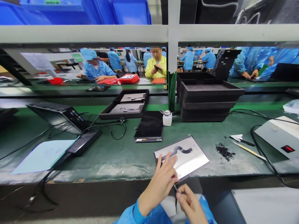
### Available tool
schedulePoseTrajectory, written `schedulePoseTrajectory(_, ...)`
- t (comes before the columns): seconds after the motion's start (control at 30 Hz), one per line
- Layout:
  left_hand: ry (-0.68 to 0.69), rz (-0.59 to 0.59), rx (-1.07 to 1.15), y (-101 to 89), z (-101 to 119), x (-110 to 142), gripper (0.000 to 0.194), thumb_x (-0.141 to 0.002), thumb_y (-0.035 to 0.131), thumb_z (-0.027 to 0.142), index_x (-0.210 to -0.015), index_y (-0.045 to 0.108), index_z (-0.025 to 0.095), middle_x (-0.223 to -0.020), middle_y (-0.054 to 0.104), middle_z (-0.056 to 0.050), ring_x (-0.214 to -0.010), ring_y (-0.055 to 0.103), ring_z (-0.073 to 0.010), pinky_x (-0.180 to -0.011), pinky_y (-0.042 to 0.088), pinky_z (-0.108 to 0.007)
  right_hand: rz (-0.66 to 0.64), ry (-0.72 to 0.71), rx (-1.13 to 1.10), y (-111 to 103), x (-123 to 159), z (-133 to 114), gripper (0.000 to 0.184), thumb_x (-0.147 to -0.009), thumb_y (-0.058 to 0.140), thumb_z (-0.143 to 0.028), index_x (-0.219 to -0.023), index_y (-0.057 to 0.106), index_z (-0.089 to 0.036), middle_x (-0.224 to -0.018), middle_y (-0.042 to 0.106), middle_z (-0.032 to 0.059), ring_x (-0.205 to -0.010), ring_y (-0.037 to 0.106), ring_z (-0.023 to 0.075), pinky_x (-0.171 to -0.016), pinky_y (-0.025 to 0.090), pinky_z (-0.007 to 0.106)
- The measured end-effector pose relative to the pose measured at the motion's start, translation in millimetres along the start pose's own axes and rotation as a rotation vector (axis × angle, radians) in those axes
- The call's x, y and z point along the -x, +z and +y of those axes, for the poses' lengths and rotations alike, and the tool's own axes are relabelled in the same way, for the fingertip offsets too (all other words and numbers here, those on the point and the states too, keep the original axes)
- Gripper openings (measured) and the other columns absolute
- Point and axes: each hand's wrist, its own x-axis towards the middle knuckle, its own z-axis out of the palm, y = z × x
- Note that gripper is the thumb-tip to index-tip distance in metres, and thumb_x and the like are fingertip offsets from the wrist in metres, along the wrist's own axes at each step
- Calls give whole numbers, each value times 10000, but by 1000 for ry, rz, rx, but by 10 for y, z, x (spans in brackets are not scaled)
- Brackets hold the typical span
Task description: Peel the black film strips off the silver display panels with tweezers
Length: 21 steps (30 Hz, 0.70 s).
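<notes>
I see a flat rectangular metal panel point(184, 157) with a shiny silver back and a dark flex ribbon point(178, 150) curving over it. It lies tilted on the green mat point(112, 155), at the near edge of the bench. My left hand point(158, 183) rests on its near left corner, fingers spread flat and holding nothing. My right hand point(190, 203) is just below the panel, fingers pinched narrow on a thin dark tool point(175, 188), whose tip is beside the left thumb.

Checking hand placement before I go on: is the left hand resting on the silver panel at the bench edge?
Yes, the left hand lies with its fingers on the near corner of the silver panel.
</notes>
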Motion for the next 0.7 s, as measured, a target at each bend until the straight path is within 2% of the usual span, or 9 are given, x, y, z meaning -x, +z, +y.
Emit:
schedulePoseTrajectory(0.17, -87, 33, -28, -96, 38, 174, 178, -1001, 440, 126, -854, 521, 189, -1533, 442, -163, -1506, 201, -352, -1120, 280, -716, -24, 61, -55, 17, -10, -20, 623, -775, 569, -814, -753, 574, -192, -533, 380, -95, -411, 203, 46, -405, 157, 204)
schedulePoseTrajectory(0.3, -134, 62, -49, -103, 109, 349, 204, -1008, 418, 129, -852, 535, 188, -1559, 414, -122, -1511, 195, -339, -1144, 261, -696, 6, 101, -120, 39, -6, -43, 646, -731, 594, -837, -743, 579, -191, -443, 280, -128, -387, 159, 44, -394, 136, 193)
schedulePoseTrajectory(0.37, -133, 66, -52, -94, 116, 424, 109, -1007, 469, 172, -992, 576, 181, -1557, 417, -124, -1506, 216, -338, -1157, 261, -679, 6, 108, -149, 50, -1, -54, 629, -716, 633, -820, -777, 575, -196, -440, 255, -143, -383, 127, 36, -388, 110, 184)
schedulePoseTrajectory(0.4, -129, 72, -54, -86, 110, 457, 153, -1006, 505, 218, -1136, 569, 169, -1549, 425, -142, -1498, 240, -341, -1157, 273, -670, 4, 110, -154, 51, 0, -57, 621, -715, 648, -809, -791, 574, -198, -442, 267, -143, -380, 122, 33, -386, 100, 182)
schedulePoseTrajectory(0.47, -122, 88, -66, -63, 81, 510, 490, -997, 553, 311, -1423, 409, 118, -1519, 453, -187, -1472, 307, -341, -1150, 317, -642, -9, 121, -146, 44, -2, -56, 623, -717, 651, -804, -809, 583, -192, -453, 333, -130, -372, 130, 27, -378, 89, 184)
schedulePoseTrajectory(0.5, -109, 99, -78, -48, 62, 530, 595, -999, 553, 328, -1495, 319, 98, -1501, 473, -198, -1456, 344, -334, -1145, 337, -625, -23, 130, -134, 37, -4, -51, 634, -719, 640, -812, -809, 591, -186, -462, 370, -117, -366, 143, 25, -373, 91, 188)
schedulePoseTrajectory(0.57, -68, 139, -103, -12, 23, 556, 586, -1016, 519, 280, -1526, 290, 106, -1471, 515, -183, -1427, 406, -304, -1148, 363, -580, -45, 137, -119, 26, -8, -34, 665, -721, 608, -835, -804, 600, -175, -464, 398, -104, -355, 168, 27, -363, 98, 194)
schedulePoseTrajectory(0.7, -19, 212, -97, 46, -21, 566, 468, -1019, 477, 174, -1481, 410, 163, -1444, 559, -132, -1403, 447, -260, -1156, 398, -486, -44, 159, -138, 30, -7, -2, 685, -724, 573, -857, -788, 591, -175, -414, 340, -124, -334, 166, 32, -341, 117, 186)
